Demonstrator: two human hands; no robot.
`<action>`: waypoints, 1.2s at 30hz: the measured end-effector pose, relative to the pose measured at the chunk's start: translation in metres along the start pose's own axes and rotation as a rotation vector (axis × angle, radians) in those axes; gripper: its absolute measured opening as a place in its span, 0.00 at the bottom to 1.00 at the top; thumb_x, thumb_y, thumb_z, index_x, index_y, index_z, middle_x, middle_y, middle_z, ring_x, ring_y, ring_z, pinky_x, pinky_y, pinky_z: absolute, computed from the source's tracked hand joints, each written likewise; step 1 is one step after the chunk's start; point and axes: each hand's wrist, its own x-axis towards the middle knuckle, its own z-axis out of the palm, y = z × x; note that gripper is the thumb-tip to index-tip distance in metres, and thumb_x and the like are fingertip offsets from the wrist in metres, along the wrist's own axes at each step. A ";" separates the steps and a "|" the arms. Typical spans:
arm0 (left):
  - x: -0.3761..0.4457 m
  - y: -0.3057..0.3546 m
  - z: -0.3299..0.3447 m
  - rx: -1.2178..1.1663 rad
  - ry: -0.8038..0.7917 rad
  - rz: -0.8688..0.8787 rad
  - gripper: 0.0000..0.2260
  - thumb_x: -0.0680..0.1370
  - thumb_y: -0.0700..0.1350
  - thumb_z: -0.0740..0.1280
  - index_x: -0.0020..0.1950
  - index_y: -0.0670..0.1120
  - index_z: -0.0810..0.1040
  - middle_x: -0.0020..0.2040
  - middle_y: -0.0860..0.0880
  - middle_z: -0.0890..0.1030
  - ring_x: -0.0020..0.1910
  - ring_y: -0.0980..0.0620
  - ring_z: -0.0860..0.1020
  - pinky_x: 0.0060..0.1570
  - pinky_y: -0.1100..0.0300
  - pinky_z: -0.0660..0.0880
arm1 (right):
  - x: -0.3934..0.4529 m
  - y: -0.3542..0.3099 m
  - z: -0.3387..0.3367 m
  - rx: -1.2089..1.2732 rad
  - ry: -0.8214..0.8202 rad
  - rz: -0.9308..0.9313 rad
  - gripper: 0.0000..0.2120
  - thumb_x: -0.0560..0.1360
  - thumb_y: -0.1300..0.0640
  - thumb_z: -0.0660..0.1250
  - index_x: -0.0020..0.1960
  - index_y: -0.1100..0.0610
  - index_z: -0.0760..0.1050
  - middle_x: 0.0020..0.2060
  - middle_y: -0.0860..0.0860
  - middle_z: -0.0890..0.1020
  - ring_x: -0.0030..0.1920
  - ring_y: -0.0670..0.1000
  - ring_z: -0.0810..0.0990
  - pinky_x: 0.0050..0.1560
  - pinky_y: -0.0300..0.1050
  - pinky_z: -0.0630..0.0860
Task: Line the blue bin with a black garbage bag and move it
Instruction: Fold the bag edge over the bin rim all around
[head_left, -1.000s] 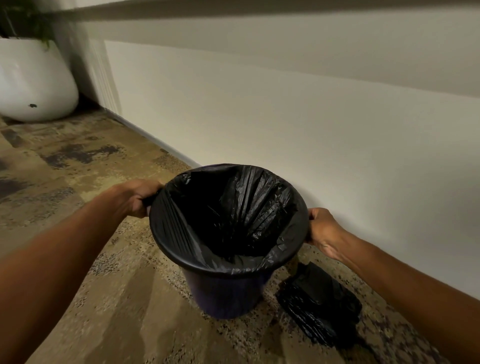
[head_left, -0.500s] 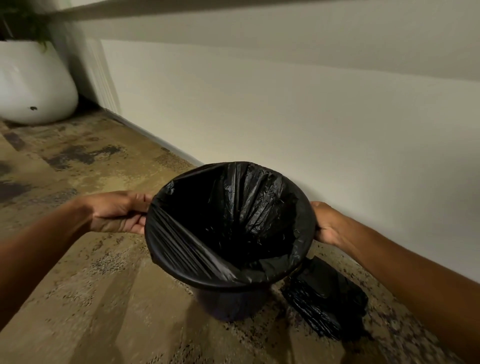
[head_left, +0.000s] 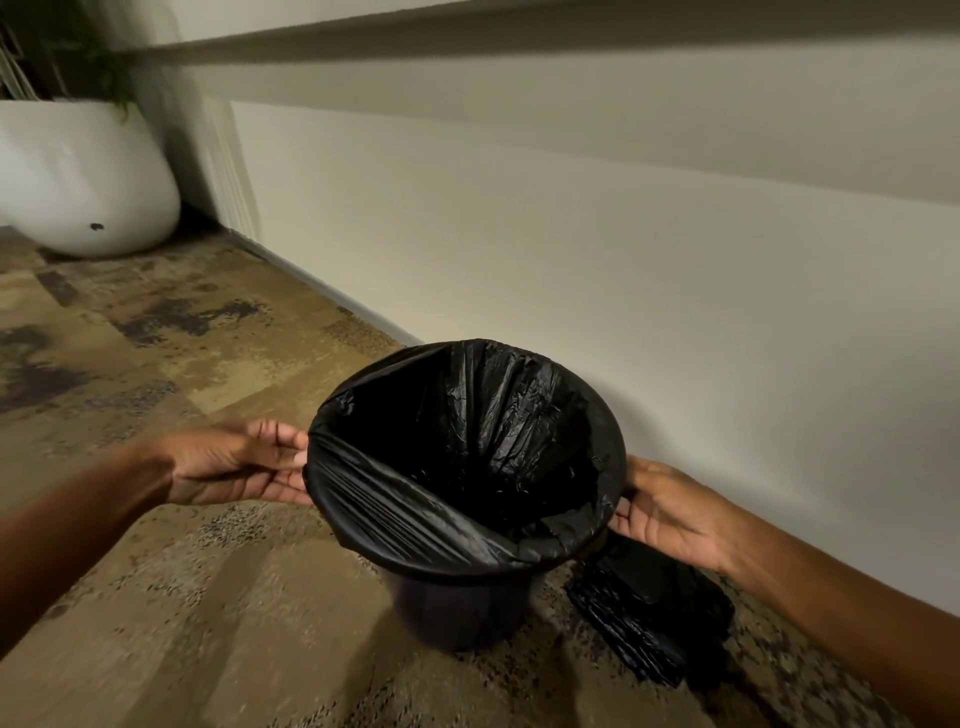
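The blue bin (head_left: 457, 610) is in the middle of the head view, close to the wall, and its dark body shows below the rim. A black garbage bag (head_left: 467, 447) lines it and is folded over the whole rim; a stretched flap spans the near left of the opening. My left hand (head_left: 228, 462) holds the left side of the rim between thumb and fingers. On the right side, my right hand (head_left: 670, 514) holds the rim palm-up, with its fingertips hidden beneath it. The bin looks raised off the floor.
A folded pack of black bags (head_left: 649, 618) lies on the patterned carpet (head_left: 182, 597) just right of the bin. The pale wall (head_left: 623, 260) runs along the right. A large white planter (head_left: 78, 176) stands at the far left.
The bin has come up and closer to the camera, so its rim looks larger. Both hands turned from gripping the rim's sides to a more palm-up hold beneath it.
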 end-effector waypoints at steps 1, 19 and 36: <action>-0.015 0.012 0.027 0.030 0.029 -0.023 0.18 0.80 0.35 0.64 0.70 0.34 0.68 0.69 0.27 0.68 0.69 0.29 0.69 0.66 0.37 0.68 | 0.002 0.001 -0.001 -0.006 0.035 0.002 0.13 0.71 0.64 0.68 0.56 0.60 0.77 0.39 0.57 0.83 0.36 0.51 0.80 0.39 0.43 0.81; -0.077 0.044 0.112 0.127 -0.087 -0.026 0.22 0.60 0.40 0.82 0.51 0.36 0.84 0.56 0.35 0.82 0.52 0.39 0.83 0.47 0.48 0.82 | 0.036 0.006 0.008 -0.191 0.311 -0.028 0.09 0.78 0.72 0.58 0.48 0.64 0.75 0.38 0.58 0.79 0.35 0.54 0.79 0.29 0.43 0.81; -0.007 0.118 0.156 1.005 0.572 0.503 0.08 0.73 0.42 0.75 0.37 0.38 0.84 0.35 0.40 0.84 0.34 0.46 0.81 0.36 0.55 0.78 | 0.034 0.004 0.000 -0.206 0.258 0.010 0.13 0.79 0.65 0.60 0.62 0.65 0.73 0.49 0.60 0.79 0.49 0.57 0.76 0.49 0.49 0.79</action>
